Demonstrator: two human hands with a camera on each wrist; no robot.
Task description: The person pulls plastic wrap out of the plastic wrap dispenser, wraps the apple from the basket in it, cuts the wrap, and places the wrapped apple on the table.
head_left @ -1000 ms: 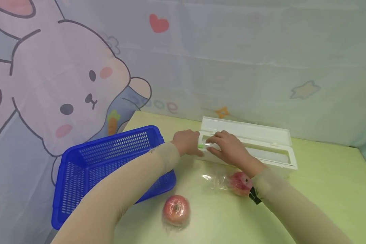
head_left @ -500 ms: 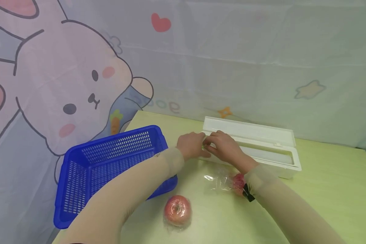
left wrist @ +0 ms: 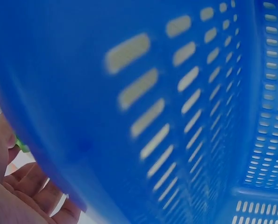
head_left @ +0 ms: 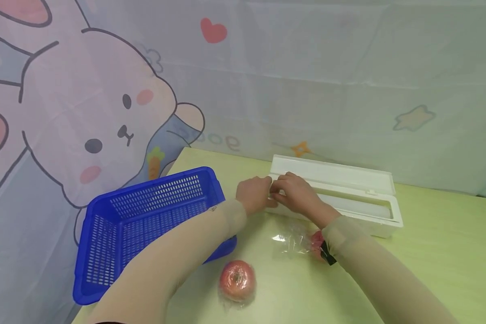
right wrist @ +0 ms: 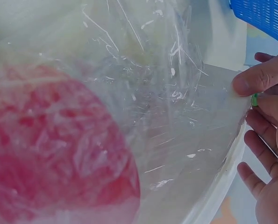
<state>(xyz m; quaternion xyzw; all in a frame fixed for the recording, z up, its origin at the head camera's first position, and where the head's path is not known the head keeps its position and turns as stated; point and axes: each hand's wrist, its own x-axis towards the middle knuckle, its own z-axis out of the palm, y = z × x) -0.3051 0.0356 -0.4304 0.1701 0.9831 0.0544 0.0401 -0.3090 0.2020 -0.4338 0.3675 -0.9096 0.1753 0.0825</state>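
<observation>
A long white cling film dispenser (head_left: 372,228) stands at the back of the table with its lid raised and a pale roll (head_left: 356,206) inside. My left hand (head_left: 253,193) grips its left end, thumb in front and fingers behind. Right beside it, the curled fingers of my right hand (head_left: 297,195) meet at the same end. The right wrist view shows that thumb and forefinger pinching a small green slider (right wrist: 255,99) at the dispenser's edge. Below my right wrist lies a red fruit (head_left: 317,243) in clear film (head_left: 291,238), partly hidden by the forearm.
A blue perforated basket (head_left: 146,220) stands on the left, under my left forearm, and fills most of the left wrist view. An apple (head_left: 237,281) wrapped in film sits near the front of the yellow-green table (head_left: 437,252). A printed cloth (head_left: 328,81) hangs behind.
My right hand has moved left along the dispenser until its fingers reach the left end, close against my left hand. The view has shifted slightly; basket and apple stay put.
</observation>
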